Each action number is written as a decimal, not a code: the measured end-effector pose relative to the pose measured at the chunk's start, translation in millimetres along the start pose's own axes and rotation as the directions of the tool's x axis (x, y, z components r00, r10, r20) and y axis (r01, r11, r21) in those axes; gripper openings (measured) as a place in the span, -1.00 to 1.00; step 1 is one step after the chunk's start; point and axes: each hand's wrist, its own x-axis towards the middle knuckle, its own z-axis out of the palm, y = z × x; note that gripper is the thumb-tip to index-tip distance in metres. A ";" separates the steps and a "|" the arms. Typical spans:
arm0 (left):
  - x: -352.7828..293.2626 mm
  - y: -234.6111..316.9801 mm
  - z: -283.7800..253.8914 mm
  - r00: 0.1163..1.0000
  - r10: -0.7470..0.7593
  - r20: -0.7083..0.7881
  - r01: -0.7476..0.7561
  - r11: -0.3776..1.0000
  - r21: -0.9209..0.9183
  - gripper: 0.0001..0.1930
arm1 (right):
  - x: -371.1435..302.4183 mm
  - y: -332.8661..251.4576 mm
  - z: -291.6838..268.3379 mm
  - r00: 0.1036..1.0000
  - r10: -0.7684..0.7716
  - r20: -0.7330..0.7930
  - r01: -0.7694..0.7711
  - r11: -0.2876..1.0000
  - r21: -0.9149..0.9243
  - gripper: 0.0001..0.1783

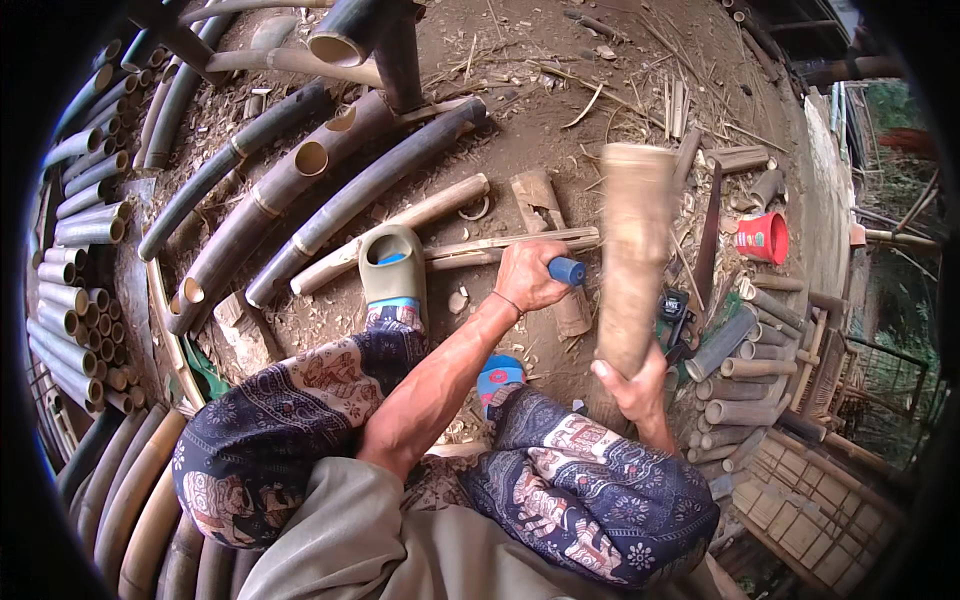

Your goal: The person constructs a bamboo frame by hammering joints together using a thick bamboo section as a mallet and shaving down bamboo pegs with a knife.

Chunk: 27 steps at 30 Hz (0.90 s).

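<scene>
My left hand (530,275) is closed around a tool with a blue handle (567,270). Its other end is hidden by my fist. Next to that hand runs a length of split bamboo (470,252) on the ground. In my right hand (637,392) I grip the lower end of a thick wooden club (637,250), upright in the picture and smeared by motion. A short wooden block (540,205) lies just beyond my left hand, and its lower part passes below the blue handle. My left foot in an olive sandal (392,262) is beside the split bamboo.
Dark bamboo poles (365,195), some with cut holes, lie to the left. Cut bamboo tubes (85,290) are stacked at far left, with more tubes (745,390) at right. A red bucket (762,240), a long dark blade (708,245) and a black device (674,305) lie at right.
</scene>
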 end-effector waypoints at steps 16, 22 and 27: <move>-21.0 -17.2 -11.0 0.961 0.114 -0.252 -0.093 0.991 0.092 -0.80 | 14.7 4.3 26.1 0.996 -0.051 0.067 0.043 0.993 0.113 -0.38; -43.7 -12.9 -42.2 0.844 -0.253 -0.473 0.085 0.934 -0.347 -0.76 | 28.1 87.5 88.2 0.960 0.280 -0.011 -0.217 0.767 0.604 -0.51; -43.6 -31.7 -61.6 0.806 -0.282 -0.521 0.112 0.936 -0.333 -0.78 | 58.0 37.1 128.5 0.954 0.212 0.214 -0.238 0.966 0.102 -0.28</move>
